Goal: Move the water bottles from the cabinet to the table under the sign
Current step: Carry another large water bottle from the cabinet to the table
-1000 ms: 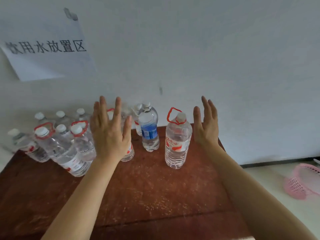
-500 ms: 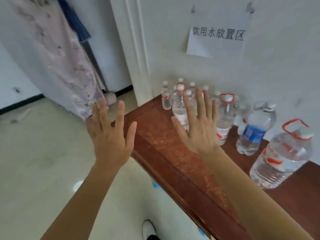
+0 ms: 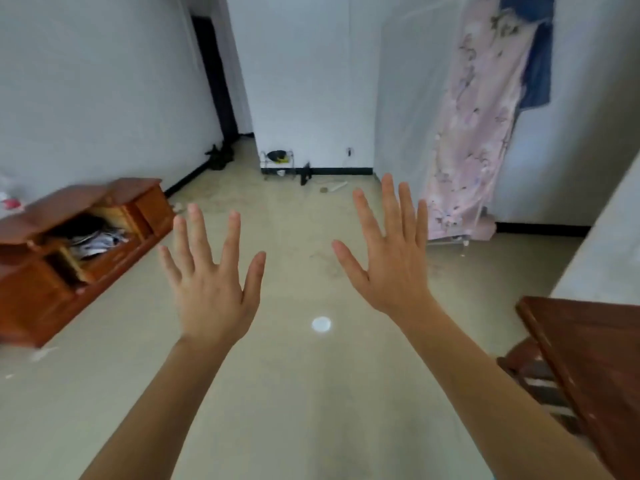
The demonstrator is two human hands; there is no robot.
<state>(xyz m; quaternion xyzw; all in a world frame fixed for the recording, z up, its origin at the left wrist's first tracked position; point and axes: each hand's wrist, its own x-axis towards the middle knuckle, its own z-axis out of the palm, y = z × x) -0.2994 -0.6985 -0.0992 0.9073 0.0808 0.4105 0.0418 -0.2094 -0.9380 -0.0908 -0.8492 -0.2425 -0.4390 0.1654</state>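
Left hand (image 3: 211, 289) and right hand (image 3: 391, 268) are hanging in mid-air over the floor (image 3: 294, 393), well apart, with fingers spread straight and gripping nothing. No water bottles are showing in this view, and the sign isn't showing either.

The cabinet (image 3: 34, 299) is sitting low along the floor's left edge, against the wall, with its front compartments gaping open. Something dark and white is lying in the upper compartment, too blurred to call bottles. The table (image 3: 595, 358) is poking in at the floor's right edge. Only its near corner is showing, as bare wood close beside the right forearm. A pink floral cloth (image 3: 474, 133) is hanging near the floor's far right corner. A pale round spot (image 3: 321, 323) is lying mid-floor between the arms; I can't tell whether it's light or wet.

Judging it as a fetch leg, heading empty-handed for the cabinet.

Risks:
- The table corner is jutting near the right arm and hip, so a quick turn could be clipping it.
- If the spot is water, a foot could be slipping there.
- The cabinet compartment is looking cluttered, so a reach could be snagging the wrong item or knocking things out.
- Grabbing several bottles at once is risking a drop on the hard floor.
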